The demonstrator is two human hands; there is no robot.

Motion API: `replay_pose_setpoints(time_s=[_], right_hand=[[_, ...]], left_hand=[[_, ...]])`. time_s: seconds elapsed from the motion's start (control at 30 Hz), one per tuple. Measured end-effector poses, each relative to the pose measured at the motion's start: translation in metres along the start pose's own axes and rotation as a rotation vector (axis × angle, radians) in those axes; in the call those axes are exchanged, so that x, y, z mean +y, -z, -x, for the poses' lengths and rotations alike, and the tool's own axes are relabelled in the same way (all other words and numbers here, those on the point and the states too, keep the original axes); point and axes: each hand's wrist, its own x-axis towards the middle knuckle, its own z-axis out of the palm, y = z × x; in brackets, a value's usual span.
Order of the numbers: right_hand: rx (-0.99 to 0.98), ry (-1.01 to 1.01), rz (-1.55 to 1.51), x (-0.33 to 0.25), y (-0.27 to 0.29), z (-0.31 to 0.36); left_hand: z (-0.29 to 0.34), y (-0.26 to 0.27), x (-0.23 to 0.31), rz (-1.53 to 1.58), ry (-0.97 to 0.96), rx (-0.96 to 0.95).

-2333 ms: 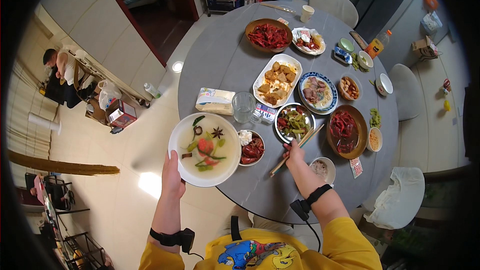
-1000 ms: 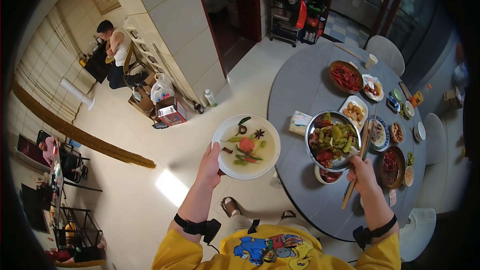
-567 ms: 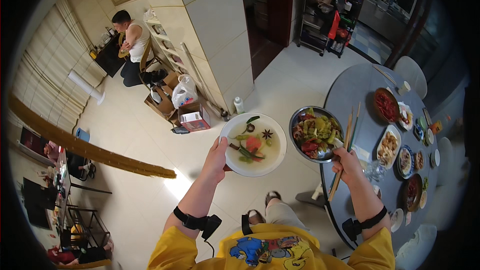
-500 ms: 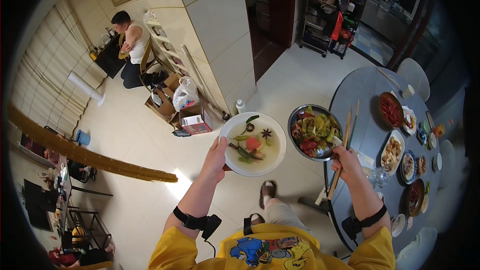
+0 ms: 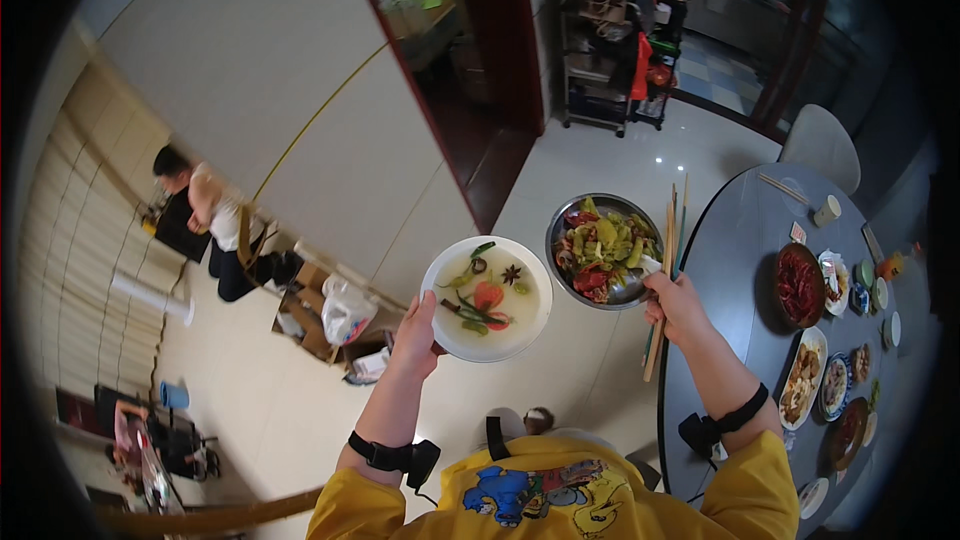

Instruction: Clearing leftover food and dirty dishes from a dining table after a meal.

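Observation:
My left hand (image 5: 414, 338) is closed on the left rim of a white bowl (image 5: 437, 275), thumb on top. In the bowl is pale broth with star anise, green peppers and red pieces. My right hand (image 5: 680, 308) grips the right edge of a steel bowl (image 5: 556, 275) together with a bundle of chopsticks (image 5: 657, 338). Green vegetable and red pepper scraps (image 5: 609, 245) fill the steel bowl, and something white, perhaps a spoon handle, shows by my right fingers. Both bowls are held level above the floor, side by side and slightly apart.
At the right stands a grey round table (image 5: 715, 270) bearing several dishes and a paper cup (image 5: 827, 210). A rolling rack (image 5: 605, 50) is near the far doorway. Boxes and a white plastic bag (image 5: 347, 310) lie by the wall corner, near a seated person (image 5: 222, 215).
I have walked forward, so the wall corner and doorway are closer and the view has turned. Both bowls stay in my hands.

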Motion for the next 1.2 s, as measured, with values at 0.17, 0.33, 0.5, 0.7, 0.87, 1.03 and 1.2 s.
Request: replay_pose_setpoints(time_s=[0.17,0.33,0.5,0.7,0.87,1.03,1.2], right_hand=[[0.045,0.004,-0.075,-0.062,0.016,-0.109],[0.174,0.061,-0.149,-0.131,0.058,-0.200],[0.350,0.111,-0.230,-0.212,0.114,-0.288],[0.469,0.181,-0.318,-0.302,0.193,-0.412],[0.515,0.206,-0.378,-0.387,0.277,-0.509],[0.615,0.230,-0.397,-0.471,0.364,-0.597],[0.683,0.223,-0.401,-0.541,0.468,-0.690]], left_hand=[[-0.132,-0.096,0.056,-0.079,0.049,-0.060],[-0.263,-0.210,0.098,-0.214,0.037,-0.248],[-0.354,-0.370,0.154,-0.373,0.122,-0.300],[-0.498,-0.543,0.154,-0.346,0.081,-0.528],[-0.585,-0.703,0.152,-0.326,0.127,-0.628],[-0.667,-0.858,0.143,-0.393,0.118,-0.611],[-0.764,-1.010,0.107,-0.259,0.131,-0.740]])
